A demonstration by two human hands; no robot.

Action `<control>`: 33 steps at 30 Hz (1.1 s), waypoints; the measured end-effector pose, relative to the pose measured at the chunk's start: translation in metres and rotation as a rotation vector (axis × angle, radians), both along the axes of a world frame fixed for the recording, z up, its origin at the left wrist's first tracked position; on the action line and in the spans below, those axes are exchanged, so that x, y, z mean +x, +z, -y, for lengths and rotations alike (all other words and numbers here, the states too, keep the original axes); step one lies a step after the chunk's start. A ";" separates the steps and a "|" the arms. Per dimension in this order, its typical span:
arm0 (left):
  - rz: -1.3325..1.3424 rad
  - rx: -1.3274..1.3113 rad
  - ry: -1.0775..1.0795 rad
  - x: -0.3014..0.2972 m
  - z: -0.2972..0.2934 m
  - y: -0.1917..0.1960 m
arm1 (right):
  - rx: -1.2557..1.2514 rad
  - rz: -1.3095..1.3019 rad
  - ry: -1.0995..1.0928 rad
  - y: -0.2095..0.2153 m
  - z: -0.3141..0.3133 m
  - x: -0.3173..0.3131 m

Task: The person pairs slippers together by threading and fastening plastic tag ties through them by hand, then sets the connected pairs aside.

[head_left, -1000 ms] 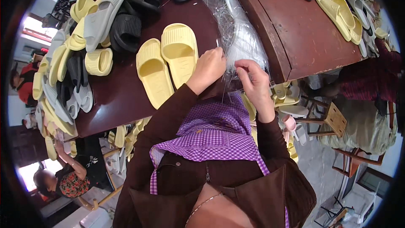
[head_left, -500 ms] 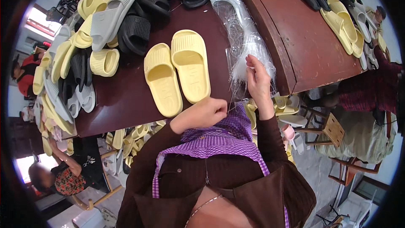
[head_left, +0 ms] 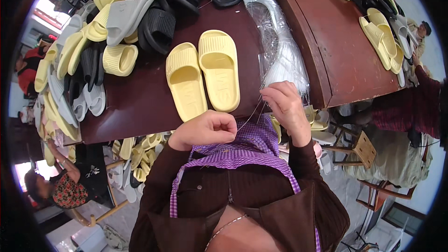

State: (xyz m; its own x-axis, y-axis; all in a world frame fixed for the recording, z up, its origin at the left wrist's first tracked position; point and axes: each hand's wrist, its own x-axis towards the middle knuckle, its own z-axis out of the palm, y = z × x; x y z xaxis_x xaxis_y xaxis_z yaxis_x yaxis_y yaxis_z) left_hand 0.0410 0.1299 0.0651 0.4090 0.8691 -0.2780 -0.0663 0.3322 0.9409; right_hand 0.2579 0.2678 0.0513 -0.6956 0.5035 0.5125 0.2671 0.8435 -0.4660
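Dark brown wood fills the view: a desk (head_left: 140,107) with a second one butted against its right edge. A pair of pale yellow slides (head_left: 203,77) lies soles-down side by side near the front edge, toes pointing away, within easy reach. Heaped slippers (head_left: 116,28) in grey, black and yellow crowd the far left corner. A clear bag of thin white plastic ties (head_left: 282,51) runs along the right edge, its open end toward the person. The right hand (head_left: 285,107) has its fingers pinched narrow on one tie (head_left: 254,114) drawn from the bag's mouth; the left hand (head_left: 210,129), curled closed just below the front edge, seems to grip the tie's other end, keeping it taut.
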 end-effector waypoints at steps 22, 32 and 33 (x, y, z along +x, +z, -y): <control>0.077 0.731 0.416 0.076 -0.076 0.009 | -0.737 -1.014 0.255 0.033 0.007 0.038; -0.068 0.499 0.129 0.074 -0.070 -0.024 | -0.829 -1.054 0.370 0.031 -0.003 0.051; -0.090 0.551 0.167 0.070 -0.065 -0.024 | -0.910 -1.023 0.283 0.031 0.000 0.049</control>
State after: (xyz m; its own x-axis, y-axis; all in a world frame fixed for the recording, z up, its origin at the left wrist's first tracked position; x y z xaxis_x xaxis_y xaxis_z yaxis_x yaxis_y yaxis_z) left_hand 0.1112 0.1945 0.0412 0.2497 0.9460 0.2066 0.0127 -0.2166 0.9762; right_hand 0.3064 0.2682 0.0822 -0.3490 0.8369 0.4218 -0.6462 0.1111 -0.7551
